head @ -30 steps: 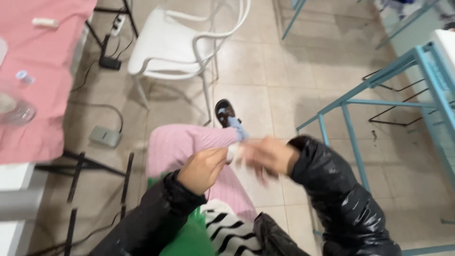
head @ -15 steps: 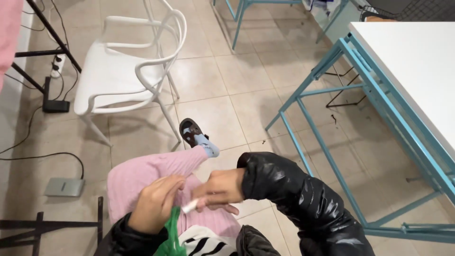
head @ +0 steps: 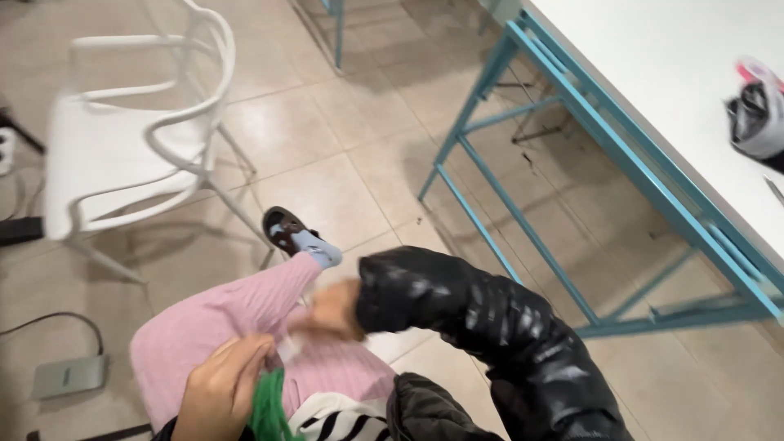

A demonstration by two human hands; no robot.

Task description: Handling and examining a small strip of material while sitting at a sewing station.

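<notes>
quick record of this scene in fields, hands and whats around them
left hand: over the lap, touching green yarn
right hand: blurred, at a small white thing on the pink trouser leg
sleeve: black shiny jacket
floor: beige tiles, white chair, grey box with cable
right side: white table on blue frame

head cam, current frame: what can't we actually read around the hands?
- Right hand: motion-blurred; grip unreadable.
- Small pale object between the hands: blurred and too small to identify.
- Green material at the left hand: cut off by the bottom edge, and the fingers cover part of it.
- Grey bundle on the white table: cropped at the right edge.
</notes>
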